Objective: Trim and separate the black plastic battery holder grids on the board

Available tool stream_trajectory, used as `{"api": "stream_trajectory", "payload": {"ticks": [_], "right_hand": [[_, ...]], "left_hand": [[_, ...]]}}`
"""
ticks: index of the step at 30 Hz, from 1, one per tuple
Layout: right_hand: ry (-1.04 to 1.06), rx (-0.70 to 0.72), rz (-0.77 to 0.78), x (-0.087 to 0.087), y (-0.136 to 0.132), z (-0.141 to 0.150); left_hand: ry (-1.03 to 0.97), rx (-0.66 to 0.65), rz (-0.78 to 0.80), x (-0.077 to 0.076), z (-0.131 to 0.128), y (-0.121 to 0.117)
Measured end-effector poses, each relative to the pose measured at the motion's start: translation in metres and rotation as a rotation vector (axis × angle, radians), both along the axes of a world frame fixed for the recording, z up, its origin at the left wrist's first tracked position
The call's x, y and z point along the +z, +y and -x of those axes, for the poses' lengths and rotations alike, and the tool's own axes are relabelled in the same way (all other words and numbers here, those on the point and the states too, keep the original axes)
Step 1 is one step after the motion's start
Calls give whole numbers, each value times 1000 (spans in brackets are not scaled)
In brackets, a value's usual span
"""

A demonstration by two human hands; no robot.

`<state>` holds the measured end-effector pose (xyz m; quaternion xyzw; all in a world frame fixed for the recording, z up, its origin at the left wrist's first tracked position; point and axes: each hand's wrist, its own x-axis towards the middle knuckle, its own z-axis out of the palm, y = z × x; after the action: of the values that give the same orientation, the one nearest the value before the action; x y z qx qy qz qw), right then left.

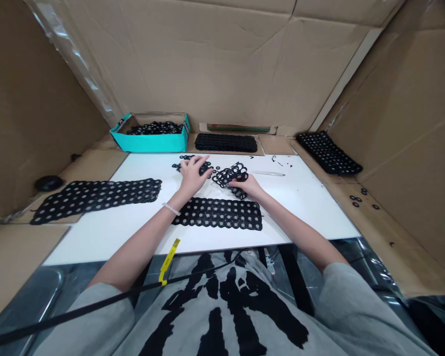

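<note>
My left hand (193, 173) rests with spread fingers over a loose pile of small black rings (206, 168) on the white board. To its right, my right hand (247, 187) pinches a bunched piece of black openwork mesh (230, 174) made of joined rings. Part of that mesh is hidden behind my fingers. Just below both hands a black strip with rows of round holes (218, 214) lies flat, its left end partly covered by my left forearm. A white pen-like tool (269, 173) lies right of my right hand.
A turquoise box (150, 143) full of black rings stands at the back left, beside a stack of black strips (226, 142). Another holed strip (96, 198) lies left; more strips (330, 152) sit right. Cardboard walls (215, 64) enclose the white board (311, 212). A yellow-tagged cable (118, 298) crosses in front.
</note>
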<state>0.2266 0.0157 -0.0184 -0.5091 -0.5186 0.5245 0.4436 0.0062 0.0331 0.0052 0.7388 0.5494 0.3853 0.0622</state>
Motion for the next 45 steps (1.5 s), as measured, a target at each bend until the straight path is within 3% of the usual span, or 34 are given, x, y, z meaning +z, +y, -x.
{"api": "stream_trajectory", "payload": {"ticks": [4, 7, 12, 19, 22, 25, 28, 34, 36, 38, 42, 45], "right_hand": [[11, -3, -30, 0, -1, 1], [66, 68, -38, 4, -4, 2], [42, 165, -74, 9, -8, 4], [-82, 198, -101, 7, -8, 3], [-101, 183, -69, 5, -7, 3], [-57, 135, -27, 3, -5, 6], [-41, 104, -17, 2, -4, 8], [-94, 71, 8, 2, -3, 0], [-76, 62, 7, 0, -1, -1], [-39, 66, 1, -2, -1, -1], [21, 90, -52, -1, -3, 1], [65, 134, -65, 4, -6, 1]], "left_hand": [[180, -237, 68, -3, -14, -13], [102, -307, 135, -8, -18, -12], [-153, -329, 339, -13, -14, -3], [-310, -376, 469, -16, -19, -7], [-471, -268, 525, -16, -15, -2], [-514, -158, 455, -19, -11, 8], [-424, -127, 328, -22, -7, 18], [-173, 223, -6, -15, 20, 30], [-47, 268, -55, -11, 22, 25], [49, 163, -71, -7, 14, 14], [187, -281, -14, -1, -14, -10], [28, -383, 112, -4, -23, -13]]}}
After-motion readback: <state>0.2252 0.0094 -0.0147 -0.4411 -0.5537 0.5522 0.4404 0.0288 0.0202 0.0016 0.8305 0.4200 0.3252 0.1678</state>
